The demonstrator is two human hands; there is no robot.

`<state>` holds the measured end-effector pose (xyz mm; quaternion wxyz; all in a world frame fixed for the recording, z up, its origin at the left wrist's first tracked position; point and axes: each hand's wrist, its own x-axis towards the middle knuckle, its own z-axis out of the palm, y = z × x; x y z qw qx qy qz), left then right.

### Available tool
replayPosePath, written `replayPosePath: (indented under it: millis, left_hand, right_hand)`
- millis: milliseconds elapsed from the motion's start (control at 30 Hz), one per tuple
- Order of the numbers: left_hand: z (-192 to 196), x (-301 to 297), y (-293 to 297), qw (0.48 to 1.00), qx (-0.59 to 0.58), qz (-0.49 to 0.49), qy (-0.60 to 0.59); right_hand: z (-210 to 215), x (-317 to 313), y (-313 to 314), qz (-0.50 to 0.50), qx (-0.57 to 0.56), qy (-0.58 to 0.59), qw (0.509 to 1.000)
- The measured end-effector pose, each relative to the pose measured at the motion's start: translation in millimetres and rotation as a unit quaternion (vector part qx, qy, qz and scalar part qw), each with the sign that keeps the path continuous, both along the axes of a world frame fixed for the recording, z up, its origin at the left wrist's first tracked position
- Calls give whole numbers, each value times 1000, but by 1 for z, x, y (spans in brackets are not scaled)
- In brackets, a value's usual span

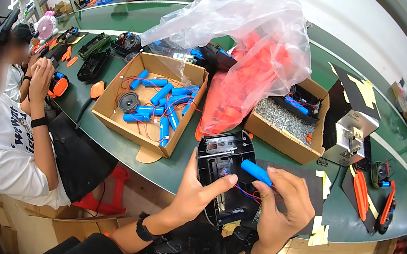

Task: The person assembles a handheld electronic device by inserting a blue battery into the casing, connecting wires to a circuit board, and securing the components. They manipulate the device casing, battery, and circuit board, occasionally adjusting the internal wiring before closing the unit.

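My left hand (198, 191) is closed around the left edge of a black plastic housing (234, 204), its thumb lying over the open inside. Between the thumb and fingers of my right hand (284, 200) is a blue cylindrical battery (256, 171), tilted above the housing. Thin red and blue wires (246, 191) run from the battery area down into the housing. A cardboard box (107, 108) beyond my left hand holds several more blue batteries with wires and a round speaker (129, 102).
A clear plastic bag (253, 71) of orange-red parts stands behind the housing. Right of it are a box of screws (282, 125) and a metal fixture (351, 132). Orange strips (360, 193) lie at the right. A co-worker (20, 137) sits at the left.
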<state>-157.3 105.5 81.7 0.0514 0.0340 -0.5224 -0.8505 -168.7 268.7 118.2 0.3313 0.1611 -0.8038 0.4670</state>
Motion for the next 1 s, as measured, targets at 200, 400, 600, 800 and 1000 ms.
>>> replayPosePath:
  millis: [200,400,600,800,1000]
  left_hand:
    - [-3,3,3,999,31,34,1]
    - [-1,4,5,998,45,43,-9]
    - [-4,4,4,999,26,45,1]
    - [-7,3,4,999,12,46,10]
    - [-2,3,4,999,29,40,8]
  right_hand:
    - [5,4,7,31,9,-56,998]
    - [7,11,13,68,-145,-189,969]
    - [8,13,5,38,-54,-119,991]
    - [8,15,2,4,-75,-82,994]
    - [6,7,-9,22,-18,-96,995]
